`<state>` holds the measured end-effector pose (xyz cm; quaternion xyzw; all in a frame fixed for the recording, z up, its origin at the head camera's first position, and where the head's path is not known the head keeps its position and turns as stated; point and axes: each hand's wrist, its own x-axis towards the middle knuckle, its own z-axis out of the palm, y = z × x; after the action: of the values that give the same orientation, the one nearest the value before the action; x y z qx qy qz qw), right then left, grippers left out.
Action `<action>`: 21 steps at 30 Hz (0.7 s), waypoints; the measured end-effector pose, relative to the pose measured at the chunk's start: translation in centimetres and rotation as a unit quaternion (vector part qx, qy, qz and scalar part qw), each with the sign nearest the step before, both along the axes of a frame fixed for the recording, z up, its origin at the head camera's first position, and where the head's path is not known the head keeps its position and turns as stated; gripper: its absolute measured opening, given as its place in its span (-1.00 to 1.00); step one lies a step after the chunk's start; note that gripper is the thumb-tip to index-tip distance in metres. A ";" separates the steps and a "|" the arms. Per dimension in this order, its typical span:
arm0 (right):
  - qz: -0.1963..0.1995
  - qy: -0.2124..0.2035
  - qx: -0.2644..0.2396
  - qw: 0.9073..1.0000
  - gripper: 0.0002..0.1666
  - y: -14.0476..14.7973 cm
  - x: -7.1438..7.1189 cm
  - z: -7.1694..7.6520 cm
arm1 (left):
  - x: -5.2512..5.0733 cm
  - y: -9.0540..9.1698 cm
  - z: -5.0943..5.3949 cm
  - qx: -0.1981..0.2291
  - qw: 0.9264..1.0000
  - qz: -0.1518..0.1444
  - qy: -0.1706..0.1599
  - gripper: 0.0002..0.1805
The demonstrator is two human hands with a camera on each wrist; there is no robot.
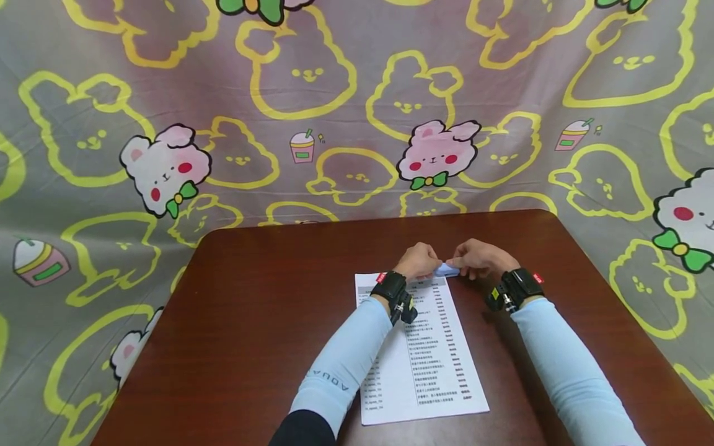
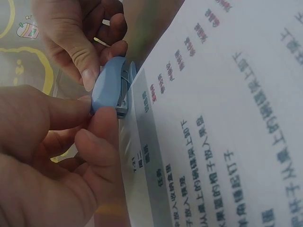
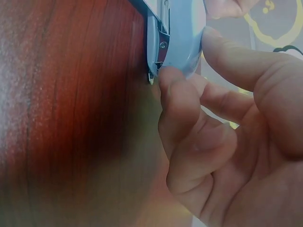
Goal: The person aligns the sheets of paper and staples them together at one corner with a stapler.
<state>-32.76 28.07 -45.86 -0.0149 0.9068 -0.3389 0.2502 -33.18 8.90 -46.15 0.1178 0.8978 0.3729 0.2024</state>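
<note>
A small light-blue stapler (image 1: 446, 270) is at the top edge of a printed paper sheet (image 1: 440, 371) on the table. My left hand (image 1: 418, 261) pinches one end of it between thumb and finger. At the other end my right hand (image 1: 480, 257) grips it, thumb on the outer side and fingers curled beneath. The left wrist view shows the stapler's open side (image 2: 124, 90) against the sheet's top edge; whether paper lies between its jaws I cannot tell. In the right wrist view the stapler's metal parts (image 3: 163, 45) show near the right fingertips.
The sheet carries rows of printed text and lies under my left forearm. Brown wooden tabletop (image 1: 251, 322) extends to the left and right of it. Behind the table hangs a grey curtain (image 1: 346, 179) with cartoon prints.
</note>
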 end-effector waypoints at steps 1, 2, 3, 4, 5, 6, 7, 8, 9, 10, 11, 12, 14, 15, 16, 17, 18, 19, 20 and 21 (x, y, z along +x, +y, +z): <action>0.003 -0.001 0.002 1.000 -0.63 0.0 0.0 0.0 | 0.0 -0.1 0.0 0.004 1.000 0.001 -0.002 -0.85; 0.004 -0.002 0.003 1.000 -0.62 0.0 -0.1 0.0 | 0.1 -0.1 -0.1 0.007 1.000 0.000 -0.002 -0.84; 0.006 -0.003 0.005 1.000 -0.62 0.0 -0.1 -0.1 | 0.2 -0.2 -0.1 0.014 1.000 0.000 -0.005 -0.84; 0.008 -0.006 0.006 1.000 -0.62 0.0 -0.2 0.0 | 0.2 -0.3 0.0 0.019 1.000 -0.001 -0.006 -0.84; 0.011 -0.009 0.006 1.000 -0.62 0.0 -0.2 0.0 | 0.3 -0.3 -0.1 0.022 1.000 -0.003 -0.006 -0.83; 0.012 -0.012 0.006 1.000 -0.62 0.0 -0.3 0.1 | 0.3 -0.4 0.0 0.027 1.000 -0.002 -0.007 -0.83; 0.017 -0.012 0.007 1.000 -0.61 -0.1 -0.3 0.1 | 0.3 -0.5 0.0 0.028 1.000 -0.002 -0.008 -0.81; 0.018 -0.013 0.008 1.000 -0.61 -0.2 -0.3 0.2 | 0.4 -0.5 -0.1 0.033 0.999 -0.001 -0.010 -0.81; 0.020 -0.014 0.009 1.000 -0.62 -0.2 -0.3 0.2 | 0.4 -0.6 -0.1 0.036 0.999 0.001 -0.013 -0.80; 0.021 -0.015 0.011 1.000 -0.62 -0.3 -0.4 0.3 | 0.4 -0.6 -0.1 0.037 0.999 0.002 -0.014 -0.79; 0.022 -0.015 0.013 1.000 -0.62 -0.4 -0.4 0.3 | 0.4 -0.6 -0.2 0.038 0.999 0.002 -0.016 -0.78; 0.025 -0.015 0.015 0.999 -0.63 -0.4 -0.4 0.3 | 0.4 -0.6 -0.2 0.040 0.999 0.004 -0.019 -0.77; 0.032 -0.019 0.017 0.999 -0.63 -0.5 -0.5 0.3 | 0.5 -0.6 -0.3 0.039 0.999 0.006 -0.027 -0.76; 0.034 -0.020 0.017 0.999 -0.63 -0.6 -0.5 0.3 | 0.5 -0.7 -0.3 0.037 0.999 0.007 -0.030 -0.75; 0.035 -0.022 0.016 0.999 -0.64 -0.6 -0.6 0.3 | 0.5 -0.7 -0.3 0.035 0.999 0.005 -0.031 -0.75; 0.037 -0.023 0.015 0.999 -0.64 -0.6 -0.6 0.4 | 0.5 -0.7 -0.3 0.034 0.999 0.004 -0.034 -0.75; 0.040 -0.023 0.014 0.999 -0.64 -0.6 -0.6 0.4 | 0.5 -0.7 -0.3 0.035 0.999 0.004 -0.037 -0.74; 0.043 -0.021 0.013 0.999 -0.63 -0.6 -0.6 0.5 | 0.5 -0.7 -0.2 0.036 0.999 0.003 -0.038 -0.74; 0.043 -0.021 0.013 0.999 -0.63 -0.6 -0.6 0.6 | 0.5 -0.7 -0.3 0.036 0.999 0.001 -0.038 -0.74; 0.042 -0.020 0.012 0.999 -0.63 -0.6 -0.6 0.6 | 0.5 -0.7 -0.3 0.039 0.998 0.000 -0.040 -0.75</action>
<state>-33.38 27.46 -45.30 -0.0433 0.9043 -0.3168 0.2827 -32.71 8.20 -46.45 0.1108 0.8736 0.4124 0.2334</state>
